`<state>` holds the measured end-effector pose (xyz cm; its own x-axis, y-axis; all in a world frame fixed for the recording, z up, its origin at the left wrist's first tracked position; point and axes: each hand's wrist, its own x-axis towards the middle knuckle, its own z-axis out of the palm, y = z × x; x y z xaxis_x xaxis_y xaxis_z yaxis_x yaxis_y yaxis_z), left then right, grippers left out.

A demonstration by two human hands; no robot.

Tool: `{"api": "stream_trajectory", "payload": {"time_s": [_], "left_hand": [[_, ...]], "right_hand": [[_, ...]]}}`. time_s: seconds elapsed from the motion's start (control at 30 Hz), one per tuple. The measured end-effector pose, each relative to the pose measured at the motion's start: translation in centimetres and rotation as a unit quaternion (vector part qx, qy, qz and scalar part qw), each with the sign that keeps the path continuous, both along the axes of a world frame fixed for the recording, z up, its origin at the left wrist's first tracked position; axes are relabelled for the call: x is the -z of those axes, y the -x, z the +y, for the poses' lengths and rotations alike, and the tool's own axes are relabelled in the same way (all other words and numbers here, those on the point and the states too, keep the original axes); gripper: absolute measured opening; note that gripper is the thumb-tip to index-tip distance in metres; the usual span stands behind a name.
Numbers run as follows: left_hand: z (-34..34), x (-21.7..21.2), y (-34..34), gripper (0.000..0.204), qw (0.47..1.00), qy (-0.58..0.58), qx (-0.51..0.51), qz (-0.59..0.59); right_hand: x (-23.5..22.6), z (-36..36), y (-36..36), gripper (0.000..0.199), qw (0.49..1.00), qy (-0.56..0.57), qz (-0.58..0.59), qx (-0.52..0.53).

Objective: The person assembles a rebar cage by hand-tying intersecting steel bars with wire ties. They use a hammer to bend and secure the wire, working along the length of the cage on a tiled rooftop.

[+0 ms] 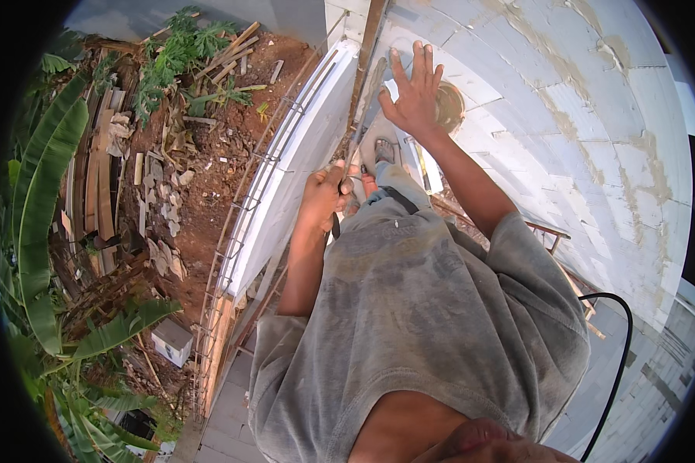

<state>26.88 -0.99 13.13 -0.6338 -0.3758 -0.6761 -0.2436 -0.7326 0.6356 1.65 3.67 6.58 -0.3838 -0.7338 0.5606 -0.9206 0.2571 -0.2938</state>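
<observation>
My left hand [326,197] is at waist height on the left, close to the top of the white block wall [286,181]. Its fingers are curled together, and whatever they may hold is hidden. Out in front, my right hand [415,96] is raised with fingers spread and nothing in its grasp. It is nearest to the pale block wall on the right [510,100] and partly overlaps a round bucket [449,106] that looks lower down; whether it touches the wall I cannot tell. A brown upright post [367,58] rises just left of that hand.
A rebar cage [249,202] runs along the left wall's outer side. Beyond lie red soil [216,166], stacked planks [100,181] and banana leaves [42,208]. Below me are my foot [384,150] and scaffold bars [547,230]. A black cable [629,339] curves at the right.
</observation>
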Motion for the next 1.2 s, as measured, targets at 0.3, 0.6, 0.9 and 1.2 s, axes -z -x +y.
{"api": "stream_trajectory", "payload": {"time_s": [0.3,0.6,0.9,1.2], "left_hand": [[-0.9,1.0,-0.4,0.032,0.991,-0.129,0.015,0.044],[-0.5,1.3,0.6,0.031,0.985,-0.14,0.037,0.096],[-0.5,2.3,0.1,0.031,0.98,-0.159,0.041,0.114],[-1.1,5.2,-3.8,0.029,0.996,-0.075,-0.053,-0.006]], "right_hand": [[2.0,3.5,-4.4,0.08,0.991,0.013,0.049,-0.123],[3.5,3.0,-5.6,0.08,0.99,-0.062,0.102,-0.077],[5.8,2.3,-5.5,0.075,0.994,-0.089,-0.03,-0.05],[11.4,3.0,1.7,0.053,0.942,-0.119,-0.311,0.047]]}}
